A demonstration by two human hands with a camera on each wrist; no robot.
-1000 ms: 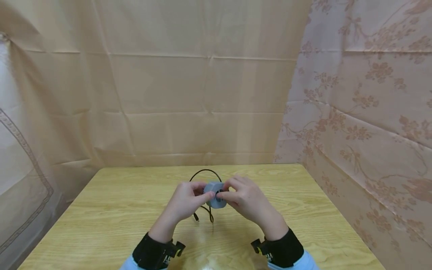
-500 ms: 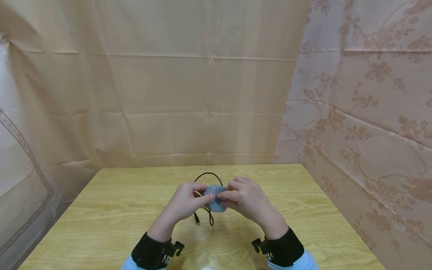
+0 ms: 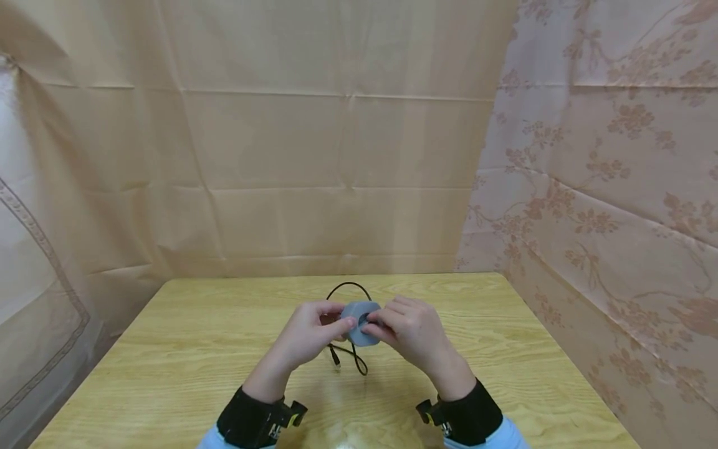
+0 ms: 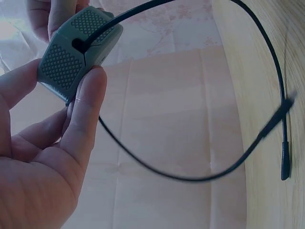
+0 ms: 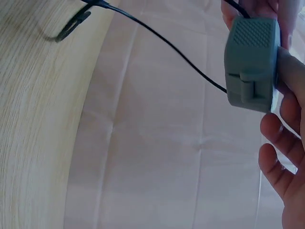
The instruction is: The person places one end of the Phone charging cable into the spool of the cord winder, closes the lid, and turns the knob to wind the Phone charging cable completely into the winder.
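Note:
Above the table, between both hands, is a small grey-blue hexagonal cable case (image 3: 352,309) with textured sides. My left hand (image 3: 308,332) grips its left edge between thumb and fingers. My right hand (image 3: 412,327) pinches at the round, dark middle of its face, and its fingertips partly cover what lies there. A black cable (image 4: 267,40) comes out of a hole in the side, arches behind the case and hangs below it; its plug ends (image 4: 276,118) dangle free. In the right wrist view, a latch-like tab (image 5: 248,86) shows on the case (image 5: 250,47).
Underneath is a light wood-grain table (image 3: 185,362). A beige cloth (image 3: 280,156) hangs behind it, and a flower-patterned cloth (image 3: 606,206) along the right. Black bands (image 3: 252,418) with small cameras sit on both wrists.
The case dipped, then rose again, and its face now shows the dark round middle more. My right fingers have shifted on it. The hanging cable and plug have swung slightly right.

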